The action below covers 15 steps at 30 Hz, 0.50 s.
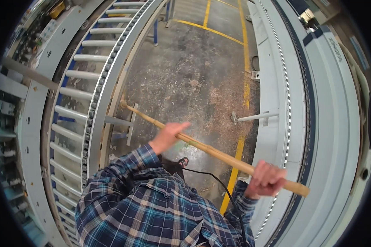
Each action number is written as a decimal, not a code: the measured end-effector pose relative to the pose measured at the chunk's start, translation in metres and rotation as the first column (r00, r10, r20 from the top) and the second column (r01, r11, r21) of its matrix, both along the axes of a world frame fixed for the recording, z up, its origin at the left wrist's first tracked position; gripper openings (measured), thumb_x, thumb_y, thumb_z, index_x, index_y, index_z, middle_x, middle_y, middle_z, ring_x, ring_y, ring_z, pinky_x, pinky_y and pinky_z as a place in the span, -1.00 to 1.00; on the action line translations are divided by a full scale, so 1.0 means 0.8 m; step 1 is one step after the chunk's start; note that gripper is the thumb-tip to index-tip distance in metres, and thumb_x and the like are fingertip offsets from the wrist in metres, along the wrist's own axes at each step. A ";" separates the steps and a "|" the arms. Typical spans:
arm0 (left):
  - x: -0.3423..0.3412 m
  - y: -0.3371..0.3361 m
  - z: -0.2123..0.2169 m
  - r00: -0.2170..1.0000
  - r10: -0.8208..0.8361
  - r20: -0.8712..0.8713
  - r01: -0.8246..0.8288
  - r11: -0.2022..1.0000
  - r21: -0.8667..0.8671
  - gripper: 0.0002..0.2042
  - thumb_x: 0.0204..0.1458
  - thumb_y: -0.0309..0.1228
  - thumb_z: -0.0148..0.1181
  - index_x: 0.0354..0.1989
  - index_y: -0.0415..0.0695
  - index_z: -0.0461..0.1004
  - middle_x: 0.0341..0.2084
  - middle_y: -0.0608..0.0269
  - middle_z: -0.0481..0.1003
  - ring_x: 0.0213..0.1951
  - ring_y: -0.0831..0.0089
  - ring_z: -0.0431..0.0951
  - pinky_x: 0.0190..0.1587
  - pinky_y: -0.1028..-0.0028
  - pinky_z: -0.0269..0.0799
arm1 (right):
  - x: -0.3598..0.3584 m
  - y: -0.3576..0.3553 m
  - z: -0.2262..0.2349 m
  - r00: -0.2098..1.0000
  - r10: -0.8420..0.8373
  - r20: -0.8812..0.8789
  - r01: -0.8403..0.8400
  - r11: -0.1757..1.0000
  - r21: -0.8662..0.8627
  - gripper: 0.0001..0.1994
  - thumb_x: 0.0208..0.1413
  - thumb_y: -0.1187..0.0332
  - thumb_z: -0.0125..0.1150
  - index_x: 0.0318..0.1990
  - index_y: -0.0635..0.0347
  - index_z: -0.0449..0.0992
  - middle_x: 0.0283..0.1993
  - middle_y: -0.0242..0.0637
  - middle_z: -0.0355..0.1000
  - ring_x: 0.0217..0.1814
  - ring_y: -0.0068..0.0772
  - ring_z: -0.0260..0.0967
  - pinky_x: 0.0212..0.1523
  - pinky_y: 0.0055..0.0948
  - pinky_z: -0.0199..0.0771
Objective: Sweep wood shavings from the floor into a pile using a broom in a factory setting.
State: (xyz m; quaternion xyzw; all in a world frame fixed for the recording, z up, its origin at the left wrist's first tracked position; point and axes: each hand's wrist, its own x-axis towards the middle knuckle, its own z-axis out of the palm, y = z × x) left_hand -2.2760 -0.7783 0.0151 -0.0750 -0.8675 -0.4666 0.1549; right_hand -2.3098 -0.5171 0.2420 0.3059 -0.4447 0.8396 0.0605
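A long, yellowish bamboo pole slants across in front of me, from the conveyor's edge at upper left down to the lower right. My right hand is wrapped in a fist round its thicker near part, and the cut end sticks out past the fist. Farther along, my left hand lies over the pole and grips it, with one digit stretched out along the far side. The pole's thin far tip is beside the conveyor's side rail; I cannot tell whether they touch.
A roller conveyor runs along my left. On my right stands a long grey machine with a toothed strip and a support foot reaching over the floor. Yellow lines mark the stained concrete. A black cable hangs by my body.
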 end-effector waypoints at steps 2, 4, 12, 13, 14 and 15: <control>-0.003 -0.076 -0.086 0.992 0.080 0.097 -0.077 0.996 -0.035 -0.58 -0.25 -0.59 0.22 -0.09 -0.11 0.48 -0.42 0.12 0.50 -0.30 0.11 0.47 -0.21 0.25 0.38 | -0.012 -0.032 -0.034 0.984 -0.130 0.122 0.115 0.986 0.123 -0.67 0.30 0.11 -0.19 -0.47 0.08 0.24 -0.80 -0.56 0.00 -0.79 -0.59 -0.07 -0.61 -0.51 0.09; 0.003 -0.136 -0.182 0.977 0.100 0.189 -0.072 0.986 -0.148 -0.65 -0.28 -0.55 0.23 -0.20 -0.07 0.52 -0.42 0.12 0.52 -0.30 0.06 0.49 -0.23 0.19 0.40 | -0.009 -0.054 -0.056 0.979 -0.004 0.205 -0.040 0.977 0.209 -0.70 0.29 0.12 -0.17 -0.42 0.09 0.26 -0.77 -0.57 -0.02 -0.76 -0.58 -0.08 -0.57 -0.42 0.09; -0.045 -0.001 -0.289 0.955 -0.134 0.265 0.175 0.975 -0.138 -0.71 -0.21 -0.43 0.22 -0.23 0.04 0.50 -0.38 0.20 0.52 -0.26 0.12 0.49 -0.19 0.20 0.36 | 0.027 0.002 -0.017 0.874 -0.389 0.292 0.210 0.842 0.497 -0.83 0.13 0.37 -0.01 -0.47 0.16 0.22 -0.73 -0.50 0.02 -0.72 -0.57 -0.01 -0.55 -0.44 0.20; -0.051 0.019 -0.274 0.965 -0.145 0.219 0.177 0.975 -0.135 -0.73 -0.21 -0.45 0.20 -0.24 0.03 0.49 -0.40 0.20 0.51 -0.27 0.12 0.49 -0.20 0.18 0.34 | 0.027 0.016 -0.003 0.906 -0.356 0.231 0.205 0.843 0.497 -0.81 0.12 0.33 -0.02 -0.49 0.17 0.21 -0.75 -0.50 0.04 -0.74 -0.58 -0.01 -0.59 -0.39 0.20; -0.058 0.035 -0.261 0.968 -0.171 0.182 0.186 0.980 -0.073 -0.76 -0.21 -0.46 0.19 -0.28 0.01 0.48 -0.44 0.20 0.49 -0.28 0.11 0.48 -0.23 0.18 0.34 | 0.030 0.010 0.020 0.922 -0.358 0.146 0.238 0.823 0.516 -0.80 0.13 0.32 -0.04 -0.49 0.16 0.21 -0.77 -0.49 0.02 -0.78 -0.58 -0.06 -0.66 -0.42 0.14; -0.069 0.048 -0.246 0.971 -0.196 0.137 0.201 0.979 -0.022 -0.79 -0.20 -0.48 0.18 -0.32 0.00 0.47 -0.47 0.19 0.47 -0.30 0.10 0.48 -0.26 0.19 0.33 | 0.032 0.007 0.040 0.932 -0.358 0.056 0.279 0.807 0.521 -0.79 0.15 0.31 -0.05 -0.49 0.15 0.21 -0.79 -0.48 -0.01 -0.82 -0.58 -0.10 -0.73 -0.44 0.08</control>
